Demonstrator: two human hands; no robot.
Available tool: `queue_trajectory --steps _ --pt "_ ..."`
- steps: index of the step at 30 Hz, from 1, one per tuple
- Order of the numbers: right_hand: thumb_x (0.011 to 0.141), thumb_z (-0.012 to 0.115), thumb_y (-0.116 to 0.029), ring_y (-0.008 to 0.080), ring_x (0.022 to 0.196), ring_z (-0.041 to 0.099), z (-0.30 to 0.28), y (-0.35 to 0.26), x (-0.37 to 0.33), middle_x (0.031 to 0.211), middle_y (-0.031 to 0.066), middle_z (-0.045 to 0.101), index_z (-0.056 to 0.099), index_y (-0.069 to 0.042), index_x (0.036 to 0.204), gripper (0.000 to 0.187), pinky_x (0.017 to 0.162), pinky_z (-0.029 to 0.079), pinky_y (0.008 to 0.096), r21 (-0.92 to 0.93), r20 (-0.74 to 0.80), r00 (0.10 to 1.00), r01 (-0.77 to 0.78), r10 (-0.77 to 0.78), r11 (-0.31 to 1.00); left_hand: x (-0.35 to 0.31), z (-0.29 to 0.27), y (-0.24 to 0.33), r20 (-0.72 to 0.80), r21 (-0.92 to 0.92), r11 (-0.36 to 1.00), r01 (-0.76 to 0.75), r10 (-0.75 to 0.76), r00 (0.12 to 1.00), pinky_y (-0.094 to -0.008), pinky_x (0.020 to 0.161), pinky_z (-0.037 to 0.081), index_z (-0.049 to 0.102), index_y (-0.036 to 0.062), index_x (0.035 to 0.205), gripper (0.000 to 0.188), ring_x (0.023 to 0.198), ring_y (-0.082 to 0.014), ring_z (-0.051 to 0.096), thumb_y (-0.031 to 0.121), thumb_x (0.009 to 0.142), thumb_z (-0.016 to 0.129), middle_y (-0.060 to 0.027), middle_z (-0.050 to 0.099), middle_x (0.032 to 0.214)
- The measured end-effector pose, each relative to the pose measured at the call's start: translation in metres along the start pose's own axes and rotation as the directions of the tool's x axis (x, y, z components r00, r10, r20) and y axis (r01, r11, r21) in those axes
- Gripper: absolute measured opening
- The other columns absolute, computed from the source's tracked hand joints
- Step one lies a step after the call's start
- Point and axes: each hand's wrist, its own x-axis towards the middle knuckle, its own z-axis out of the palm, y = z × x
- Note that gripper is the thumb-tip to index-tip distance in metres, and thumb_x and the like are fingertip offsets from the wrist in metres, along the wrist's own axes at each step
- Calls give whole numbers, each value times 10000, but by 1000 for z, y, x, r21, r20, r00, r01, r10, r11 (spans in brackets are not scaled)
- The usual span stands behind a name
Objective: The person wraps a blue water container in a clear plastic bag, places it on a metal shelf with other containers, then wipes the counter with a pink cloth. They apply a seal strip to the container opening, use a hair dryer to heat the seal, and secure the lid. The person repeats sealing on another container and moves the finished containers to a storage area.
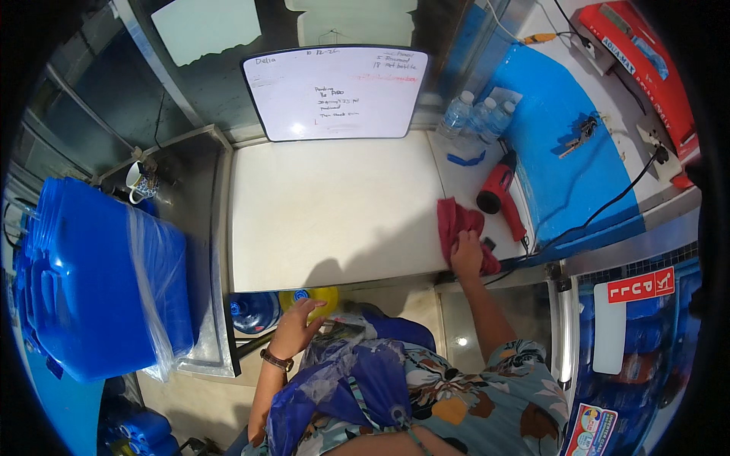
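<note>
Red cloth lies bunched on the white table, near its right front corner, grasped by the right hand; the left hand hangs empty, loosely bent. Beside the cloth lies, seemingly, a hair dryer.

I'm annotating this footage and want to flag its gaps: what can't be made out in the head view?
All in the head view:
- Surface beneath the red cloth: hidden by the cloth and the right hand.
- Yellow container: partly hidden by the white tabletop and the left hand.
- Dark item beside the cloth: too small to identify.
- Red box: cut off by the dark fisheye rim.
</note>
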Motion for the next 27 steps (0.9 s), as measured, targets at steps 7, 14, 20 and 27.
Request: queue_trajectory --steps 7,14,20,27 --pt "800 642 -189 398 1218 458 -6 -66 11 1246 171 519 557 -79 1195 419 997 337 592 221 70 862 477 -502 850 10 1 1 -34 2 999 -51 51 998 -436 854 484 620 69 1174 321 1021 -380 592 182 876 653 -154 618 1097" --pt "879 590 -339 436 1439 212 33 -76 120 1554 215 266 367 -92 1480 687 1146 148 626 108 132 926 341 -354 934 10 2 10 -23 27 999 -31 31 999 -419 846 493 614 55 1188 331 986 -364 613 157 876 660 -165 623 1090" --pt "924 539 -409 412 1454 189 63 -96 198 1563 226 242 331 -85 1498 691 1176 136 563 -74 169 963 223 -209 972 -12 4 10 -71 51 998 41 -38 997 -425 854 498 621 74 1190 326 999 -348 624 167 880 660 -162 631 1119" --pt "878 580 -364 470 1436 180 48 -179 97 1531 301 245 398 38 1426 703 1168 109 587 104 162 795 575 -584 812 -35 6 -1 -183 11 990 140 -135 974 -429 918 477 617 71 1187 334 1072 -367 584 190 878 660 -174 604 1160"
